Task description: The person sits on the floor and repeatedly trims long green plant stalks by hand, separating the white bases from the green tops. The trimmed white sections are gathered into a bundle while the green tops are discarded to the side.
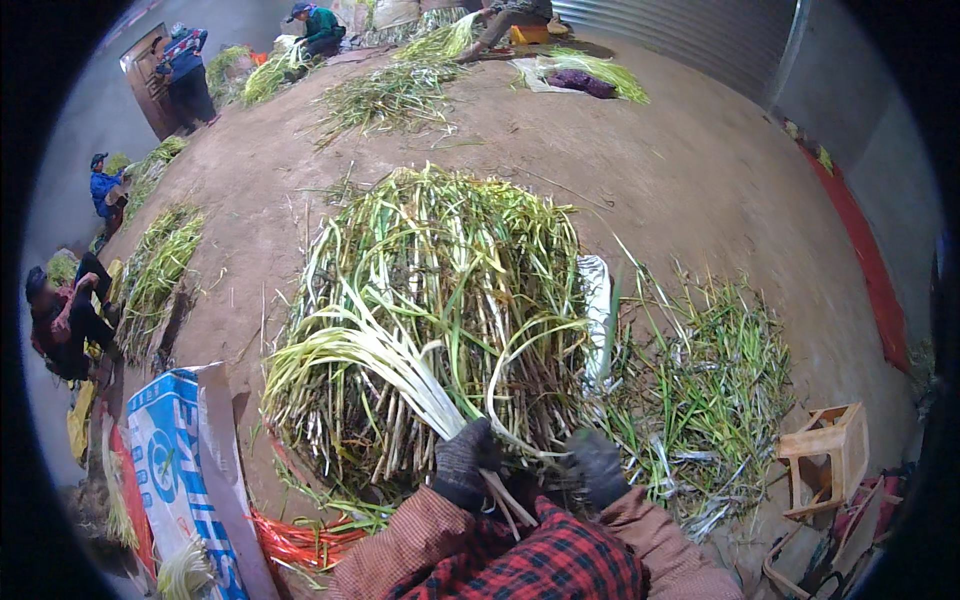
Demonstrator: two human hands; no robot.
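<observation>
My left hand (466, 459), in a dark knit glove, is closed around a bunch of pale leafy stalks (420, 382). The leaves fan out to the upper left, and the stalk ends stick out below the fist. My right hand (598, 466), also gloved and somewhat blurred, is at the right, by the end of a single curved pale stalk (495, 386); its fingers are too blurred to tell whether they grip it. Beyond both hands lies a big heap of similar stalks (450, 262), green and yellow at the top with whitish lower ends.
Loose green leaves (720, 375) lie at right, near an upturned wooden stool (825, 457). Red plastic strips (307, 536) and a blue and white printed sack (180, 465) are at lower left. Several people sit or stand by other plant piles (157, 277) at the left and far side.
</observation>
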